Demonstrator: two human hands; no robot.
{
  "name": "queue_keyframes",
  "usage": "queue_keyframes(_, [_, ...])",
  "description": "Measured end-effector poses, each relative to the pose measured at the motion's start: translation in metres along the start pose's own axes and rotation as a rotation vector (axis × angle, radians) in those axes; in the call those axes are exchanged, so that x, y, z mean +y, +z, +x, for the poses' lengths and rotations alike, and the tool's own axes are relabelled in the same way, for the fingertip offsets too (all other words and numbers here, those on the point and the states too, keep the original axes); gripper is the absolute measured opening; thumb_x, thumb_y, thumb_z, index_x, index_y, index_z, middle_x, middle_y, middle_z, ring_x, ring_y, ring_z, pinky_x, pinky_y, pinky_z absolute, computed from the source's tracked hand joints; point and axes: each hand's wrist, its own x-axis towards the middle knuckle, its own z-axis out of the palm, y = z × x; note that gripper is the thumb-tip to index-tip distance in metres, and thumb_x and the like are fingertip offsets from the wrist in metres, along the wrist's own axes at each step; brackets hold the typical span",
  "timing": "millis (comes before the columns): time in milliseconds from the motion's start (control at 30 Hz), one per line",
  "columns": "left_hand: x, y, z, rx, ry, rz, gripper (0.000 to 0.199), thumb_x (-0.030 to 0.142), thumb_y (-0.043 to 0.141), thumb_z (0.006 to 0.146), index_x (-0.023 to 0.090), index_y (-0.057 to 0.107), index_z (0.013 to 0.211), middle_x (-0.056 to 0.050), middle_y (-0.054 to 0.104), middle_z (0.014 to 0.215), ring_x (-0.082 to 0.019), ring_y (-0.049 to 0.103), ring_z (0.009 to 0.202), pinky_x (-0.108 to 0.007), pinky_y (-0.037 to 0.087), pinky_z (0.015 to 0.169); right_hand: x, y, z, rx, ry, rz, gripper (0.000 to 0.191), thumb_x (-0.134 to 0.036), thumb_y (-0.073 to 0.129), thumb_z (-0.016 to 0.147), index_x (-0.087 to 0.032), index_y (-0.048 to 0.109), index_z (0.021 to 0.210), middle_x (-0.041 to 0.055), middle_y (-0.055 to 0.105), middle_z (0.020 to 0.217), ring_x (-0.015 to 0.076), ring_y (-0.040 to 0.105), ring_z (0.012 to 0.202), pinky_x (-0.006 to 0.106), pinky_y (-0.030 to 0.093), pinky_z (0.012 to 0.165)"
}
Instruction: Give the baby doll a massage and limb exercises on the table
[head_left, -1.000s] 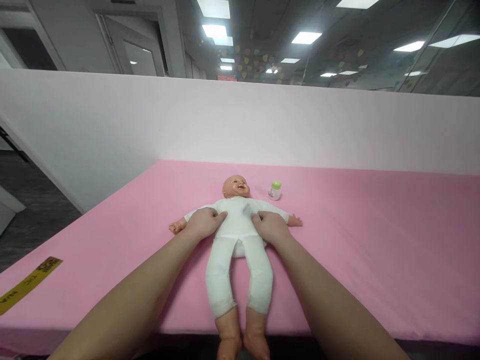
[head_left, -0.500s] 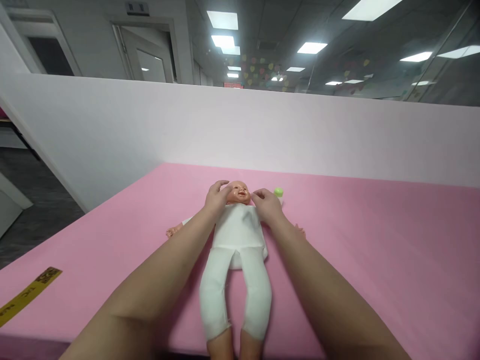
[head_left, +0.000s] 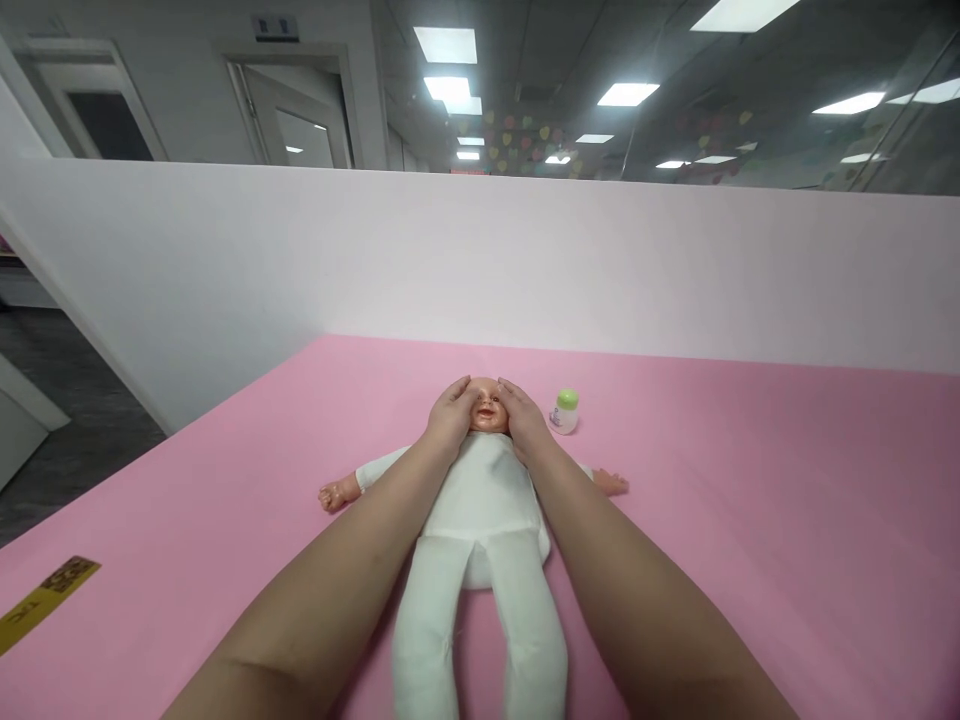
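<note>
Pink cloth [head_left: 750, 500] lies beneath two spread hands [head_left: 487, 415] cupping the doll's head [head_left: 488, 408] from both sides.

A flat surface covered in smooth pink cloth [head_left: 720, 520] lies before me. On it, the white-clothed baby doll [head_left: 484, 490] lies face up; a small green-lidded bottle [head_left: 565, 412] stands just beside the doll's head, and a yellow printed strip [head_left: 46, 604] lies well apart from the doll, to its left as I look.

The pink cloth-covered counter [head_left: 757, 520] offers open passage along its right side. A small clear jar with a green lid [head_left: 565, 412] stands beside the hands; the tall white panel [head_left: 600, 265] blocks the far edge.
</note>
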Motion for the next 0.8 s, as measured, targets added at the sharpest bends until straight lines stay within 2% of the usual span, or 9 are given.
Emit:
queue_keyframes(200, [-0.007,-0.002,0.003,0.009,0.005,-0.008,0.062,0.036,0.082,0.081,0.023,0.064,0.138,-0.014,0.070,0.135,-0.029,0.071,0.115,-0.042,0.057,0.100,-0.004,-0.003,-0.007,-0.031,0.007,0.087,0.062,-0.046,0.082,0.082,-0.026,0.067,0.138,0.0061,0.065,0.147,0.0255,0.063,0.131,0.039,0.053,0.112])
queue_keyframes(333, [-0.010,-0.003,0.001,0.037,0.030,0.006,0.058,0.037,0.083,0.081,0.022,0.066,0.134,-0.014,0.069,0.134,-0.029,0.071,0.116,-0.043,0.057,0.101,-0.004,0.001,-0.005,0.034,0.016,0.062,0.061,-0.045,0.085,0.078,-0.024,0.069,0.134,0.0078,0.068,0.141,0.0264,0.068,0.123,0.040,0.056,0.107])
queue_keyframes(433, [-0.011,-0.003,0.002,0.039,0.042,0.008,0.052,0.038,0.080,0.084,0.022,0.068,0.133,-0.013,0.071,0.134,-0.028,0.070,0.117,-0.043,0.056,0.103,0.000,0.004,-0.001,0.079,0.007,0.043,0.057,-0.045,0.083,0.080,-0.023,0.071,0.131,0.0082,0.071,0.136,0.0266,0.069,0.121,0.042,0.055,0.108])
queue_keyframes(600, [-0.011,-0.003,0.005,0.049,0.036,-0.004,0.043,0.036,0.072,0.090,0.023,0.071,0.130,-0.012,0.071,0.134,-0.028,0.068,0.123,-0.045,0.054,0.108,0.009,0.001,0.006,0.088,0.004,0.081,0.043,-0.043,0.073,0.089,-0.025,0.073,0.129,0.0051,0.071,0.140,0.0254,0.063,0.132,0.043,0.050,0.116])
queue_keyframes(800, [-0.012,-0.004,0.005,0.045,0.017,-0.044,0.042,0.028,0.066,0.090,0.022,0.072,0.131,-0.011,0.071,0.135,-0.027,0.069,0.121,-0.044,0.055,0.107,0.013,-0.005,0.007,0.039,0.092,0.160,0.048,-0.036,0.070,0.091,-0.028,0.068,0.138,0.0036,0.071,0.140,0.0268,0.063,0.133,0.045,0.053,0.115])
